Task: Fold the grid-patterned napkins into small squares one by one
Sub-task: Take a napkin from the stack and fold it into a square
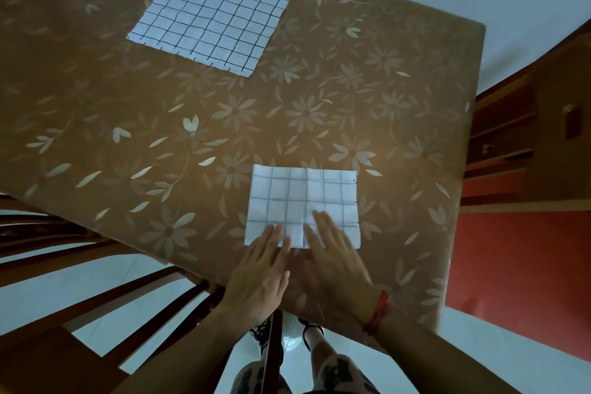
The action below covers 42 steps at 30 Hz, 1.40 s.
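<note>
A folded white napkin with a faint grid (300,198) lies flat near the table's front edge. My left hand (260,272) rests with straight fingers on its near left corner. My right hand (335,259), a red thread around its wrist, lies flat on the napkin's near middle, fingers spread. A larger unfolded napkin with a dark grid (217,6) lies spread out at the far side of the table.
The table wears a brown cloth with pale flowers (160,125). A wooden chair (96,291) stands at the near left, partly under the table. A wooden cabinet (527,137) and a red floor area are to the right.
</note>
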Tool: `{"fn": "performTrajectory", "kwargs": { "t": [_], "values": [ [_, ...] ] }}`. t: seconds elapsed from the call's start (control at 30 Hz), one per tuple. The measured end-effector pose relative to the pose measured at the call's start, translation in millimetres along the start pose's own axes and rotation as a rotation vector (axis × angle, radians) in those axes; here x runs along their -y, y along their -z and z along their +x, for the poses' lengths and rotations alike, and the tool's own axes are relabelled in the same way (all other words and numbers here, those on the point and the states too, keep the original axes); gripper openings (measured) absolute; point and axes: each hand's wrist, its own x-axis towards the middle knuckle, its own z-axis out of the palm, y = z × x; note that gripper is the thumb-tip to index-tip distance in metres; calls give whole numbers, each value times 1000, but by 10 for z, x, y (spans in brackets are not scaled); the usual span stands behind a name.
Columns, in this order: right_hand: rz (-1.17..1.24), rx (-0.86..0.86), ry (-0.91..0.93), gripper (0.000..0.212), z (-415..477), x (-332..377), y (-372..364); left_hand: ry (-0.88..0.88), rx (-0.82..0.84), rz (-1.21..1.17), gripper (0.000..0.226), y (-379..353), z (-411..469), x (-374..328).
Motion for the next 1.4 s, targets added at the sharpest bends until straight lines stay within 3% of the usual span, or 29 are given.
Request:
{"fn": "performTrajectory", "kwargs": {
  "t": [0.13,0.4,0.7,1.07,1.3,1.4],
  "values": [
    [21,131,129,77,-77,219,-108,33,47,26,78,-84,-30,-4],
    [-46,224,144,70,-67,242,-213,26,93,39,65,-84,-72,44],
    [-29,221,34,90,-156,205,-202,58,117,33,79,-80,-172,258],
    [-177,248,-112,84,-492,-348,-173,98,118,28,80,-53,-168,235],
    [-167,218,-145,84,-488,-310,-177,118,137,-13,79,38,-135,198],
    [-144,193,-171,78,-437,-286,-153,131,117,-90,67,113,-53,193]
  ]
}}
